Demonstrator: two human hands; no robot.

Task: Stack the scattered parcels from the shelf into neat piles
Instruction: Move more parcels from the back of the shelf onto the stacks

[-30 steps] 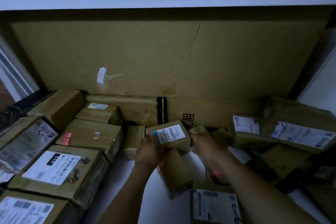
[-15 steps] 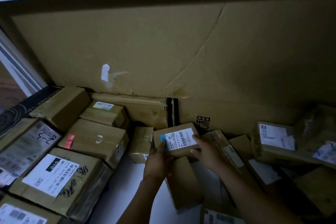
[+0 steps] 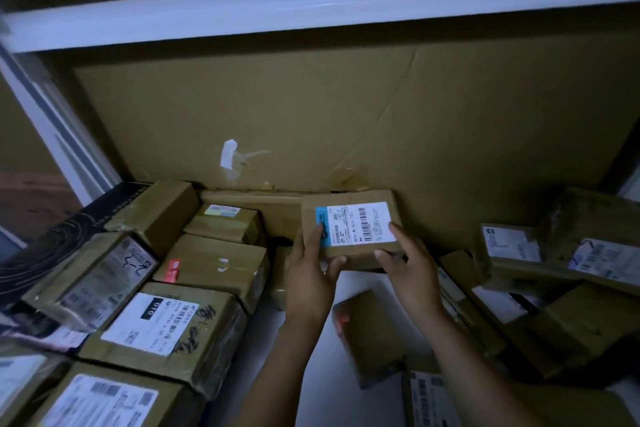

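Observation:
A small brown parcel (image 3: 349,208) with a white and blue label is held up in the middle of the shelf. My left hand (image 3: 310,274) grips its left edge, thumb on the blue strip. My right hand (image 3: 410,267) grips its right lower corner, thumb on the label. On the left, several taped parcels lie side by side in rows, among them a labelled box (image 3: 166,326) and a box with a red sticker (image 3: 214,263). On the right, more parcels (image 3: 512,253) lie scattered and tilted.
A big flat cardboard sheet (image 3: 311,114) lines the back of the shelf. A white shelf board (image 3: 311,3) runs overhead. A black box (image 3: 69,229) sits far left. Below my hands a small brown parcel (image 3: 370,333) lies on the white shelf floor (image 3: 332,374).
Both hands have lifted the small labelled parcel up off the pile and a little to the right. My right hand moved from beside it onto its right corner.

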